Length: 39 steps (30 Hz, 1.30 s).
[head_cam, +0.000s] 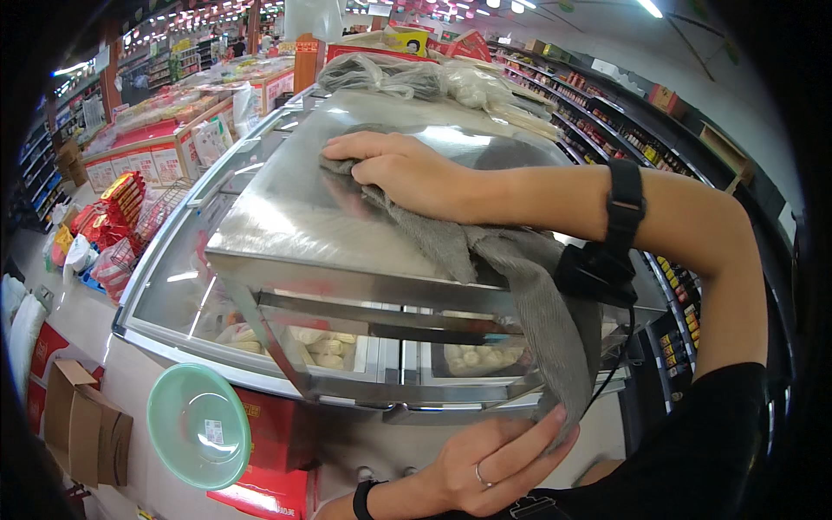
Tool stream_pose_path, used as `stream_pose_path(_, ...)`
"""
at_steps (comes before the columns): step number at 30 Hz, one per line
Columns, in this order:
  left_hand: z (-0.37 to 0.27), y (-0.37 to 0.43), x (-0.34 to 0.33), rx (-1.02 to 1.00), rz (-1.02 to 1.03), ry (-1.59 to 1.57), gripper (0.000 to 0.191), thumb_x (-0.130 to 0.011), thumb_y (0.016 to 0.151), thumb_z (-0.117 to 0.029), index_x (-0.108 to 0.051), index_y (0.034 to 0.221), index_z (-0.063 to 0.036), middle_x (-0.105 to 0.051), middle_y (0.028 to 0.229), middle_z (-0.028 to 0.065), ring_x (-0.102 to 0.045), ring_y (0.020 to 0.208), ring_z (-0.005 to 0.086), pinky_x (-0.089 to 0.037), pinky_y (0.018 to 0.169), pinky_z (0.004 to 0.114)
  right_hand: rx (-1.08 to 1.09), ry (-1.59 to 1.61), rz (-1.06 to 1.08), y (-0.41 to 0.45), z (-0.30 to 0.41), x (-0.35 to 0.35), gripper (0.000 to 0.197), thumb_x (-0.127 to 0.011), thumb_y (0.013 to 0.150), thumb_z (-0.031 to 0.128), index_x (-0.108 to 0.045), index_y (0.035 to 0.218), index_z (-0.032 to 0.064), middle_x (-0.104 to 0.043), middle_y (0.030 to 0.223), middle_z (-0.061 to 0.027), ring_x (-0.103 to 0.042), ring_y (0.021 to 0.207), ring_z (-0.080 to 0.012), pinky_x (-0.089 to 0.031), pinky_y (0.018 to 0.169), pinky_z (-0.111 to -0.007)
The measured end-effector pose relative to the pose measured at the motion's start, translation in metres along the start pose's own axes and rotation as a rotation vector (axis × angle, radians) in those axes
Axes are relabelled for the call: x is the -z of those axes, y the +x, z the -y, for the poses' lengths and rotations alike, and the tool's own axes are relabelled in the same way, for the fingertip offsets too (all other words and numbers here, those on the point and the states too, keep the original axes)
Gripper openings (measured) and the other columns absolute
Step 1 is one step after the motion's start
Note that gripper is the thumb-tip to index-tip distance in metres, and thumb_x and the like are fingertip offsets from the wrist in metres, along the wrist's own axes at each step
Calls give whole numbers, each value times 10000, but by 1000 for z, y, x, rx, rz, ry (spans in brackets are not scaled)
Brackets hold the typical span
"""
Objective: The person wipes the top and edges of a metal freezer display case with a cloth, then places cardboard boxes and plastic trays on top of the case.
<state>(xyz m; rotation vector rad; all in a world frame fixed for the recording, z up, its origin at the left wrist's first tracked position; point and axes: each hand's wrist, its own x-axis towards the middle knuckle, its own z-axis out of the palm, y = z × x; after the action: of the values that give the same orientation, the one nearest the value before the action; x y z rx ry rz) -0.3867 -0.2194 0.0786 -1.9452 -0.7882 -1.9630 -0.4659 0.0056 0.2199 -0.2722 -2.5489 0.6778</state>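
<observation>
My right hand point(406, 172) presses a bunched grey cloth point(543, 305) against the top of a stainless-steel stand point(312, 214). From under that hand the cloth runs along the steel top and hangs over its near edge. Lower down, my left hand point(497, 461) pinches the cloth's hanging end between its fingers; it wears a ring. The steel top is shiny and reflects the lights and my hand. Below the stand is a glass-topped chest freezer point(175, 305), with bagged pale food point(325, 348) showing through the glass.
Clear plastic bags point(390, 75) lie at the steel top's far end. A green plastic basin point(198, 426) is at the lower left, beside red boxes point(276, 429) and an open cardboard box point(84, 422). Stocked shelves point(604, 123) line the right. A wire basket point(159, 211) stands left of the freezer.
</observation>
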Motion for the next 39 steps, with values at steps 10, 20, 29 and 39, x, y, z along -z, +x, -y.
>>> stream_pose_path(10, -58, -8, 10, -4, -93, 68, 290, -726, 742, -40, -762, 1022, 26, -723, 1147, 203, -692, 789, 235, -536, 653, 303, 116, 108, 93, -24, 53, -3, 469, -431, 844, 32, -739, 1198, 37, -720, 1225, -173, -644, 1189, -272, -453, 1068, -339)
stream_pose_path(20, -48, -26, 5, 33, -7, -6, 264, -744, 667, 9, -793, 925, -13, -651, 1165, 171, -679, 721, 249, -575, 609, 305, 370, 56, 106, -40, 76, -8, 427, -452, 816, 23, -735, 1135, 2, -747, 1061, -196, -705, 1003, -291, -525, 946, -364)
stream_pose_path(29, -62, -31, -12, 1, -56, 116, 276, -731, 704, -16, -786, 974, -3, -644, 1173, 179, -669, 733, 242, -568, 609, 303, 461, 103, 106, -53, 98, -6, 380, -459, 820, -1, -739, 1076, -17, -755, 1022, -146, -695, 961, -226, -523, 914, -331)
stream_pose_path(39, -88, -19, -44, -16, -207, 152, 240, -716, 749, -47, -771, 976, 8, -727, 1123, 182, -673, 770, 207, -523, 670, 293, 104, 408, -251, -88, 73, 64, 324, -458, 871, 58, -745, 1006, -5, -728, 957, -74, -674, 844, -162, -534, 817, -308)
